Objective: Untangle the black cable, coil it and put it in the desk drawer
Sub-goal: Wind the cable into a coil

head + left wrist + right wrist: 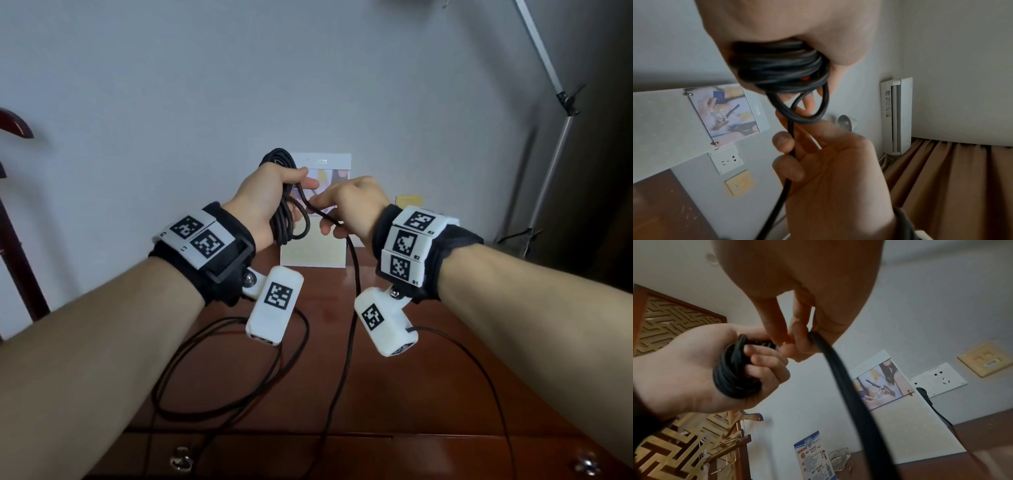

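My left hand is raised above the desk and grips a bundle of black cable coils; its fingers curl round the loops. Close to its right, my right hand pinches the free strand of the cable between thumb and fingers. From there the strand hangs down over the desk's front edge. In the left wrist view the coils sit in the palm and the right hand's fingers hold the strand below. Two drawer knobs show on the desk front, at the bottom.
A white desk calendar stands at the back of the brown wooden desk, against the wall. Thin sensor wires loop below my wrists. A tripod stands at the right, dark wooden furniture at the left.
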